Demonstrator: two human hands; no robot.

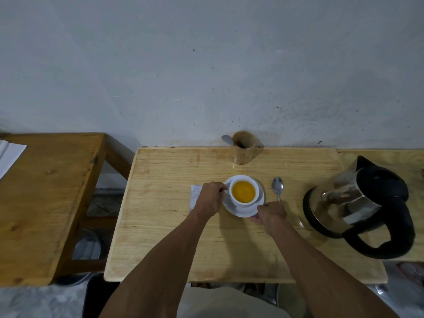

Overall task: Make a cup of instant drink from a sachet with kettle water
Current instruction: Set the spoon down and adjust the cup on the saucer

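A white cup (244, 191) filled with orange-yellow drink is seated on a white saucer (243, 211) near the middle of the pale wooden table (165, 237). The cup's handle side is gripped by the left hand (211, 198), fingers curled closed, though the handle itself is mostly hidden. The saucer's near rim is pinched by the right hand (271, 213). A white napkin (195, 196) is partly covered by the left hand. A spoon (277, 188) is laid just right of the saucer, and a kettle (358, 207) is set further right. A wooden holder (243, 148) is placed behind, by the wall.
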